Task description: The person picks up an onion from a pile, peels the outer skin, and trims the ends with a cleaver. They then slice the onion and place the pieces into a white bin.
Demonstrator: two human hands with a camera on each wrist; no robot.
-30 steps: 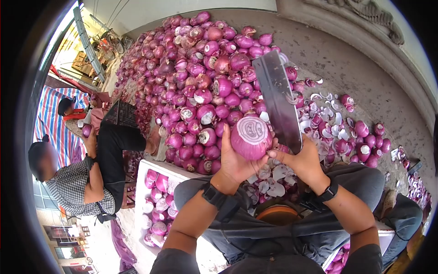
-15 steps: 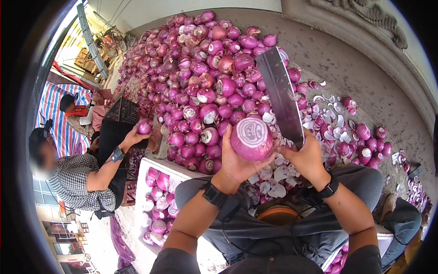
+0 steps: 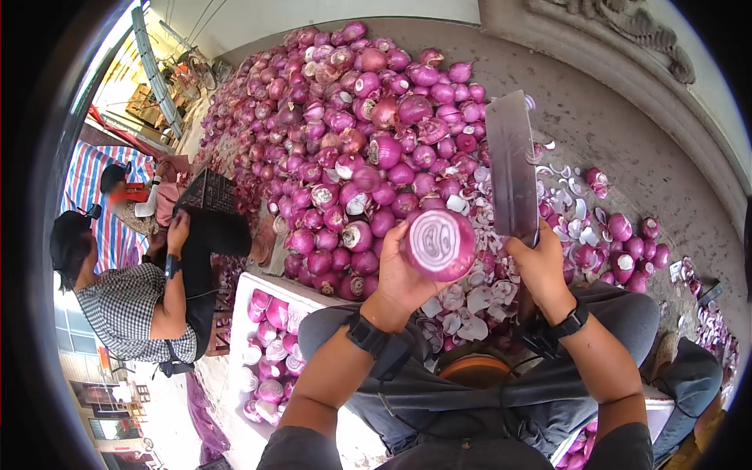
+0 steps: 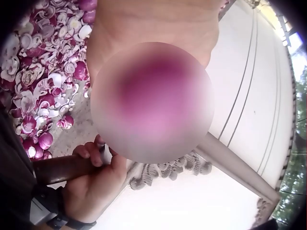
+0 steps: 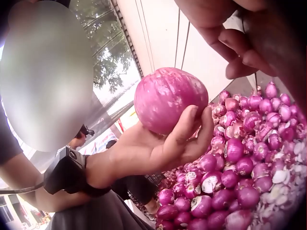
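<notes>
My left hand (image 3: pixel 401 283) cups a large red onion (image 3: pixel 440 245) from below and the left side. The top of this onion is sliced flat, with pale rings facing up in the head view. Its smooth purple side shows in the right wrist view, the fingers (image 5: pixel 189 139) curled around it. To its right, my right hand (image 3: pixel 540 270) grips a broad cleaver (image 3: pixel 511 164), blade pointing away from my body. The cleaver's brown handle (image 4: pixel 62 170) shows in the left wrist view. A gap separates the blade from the onion.
A big heap of red onions (image 3: pixel 345 149) covers the ground ahead. Onion peelings (image 3: pixel 470 301) lie between my knees and to the right. A white foam box (image 3: pixel 249 329) of trimmed onions stands by my left knee. Another person (image 3: pixel 141 313) sits at the left.
My right hand has drawn the cleaver rightward, away from the onion, and the blade stands straighter. The onion has shifted slightly right and tilted. The person at left has lowered a hand.
</notes>
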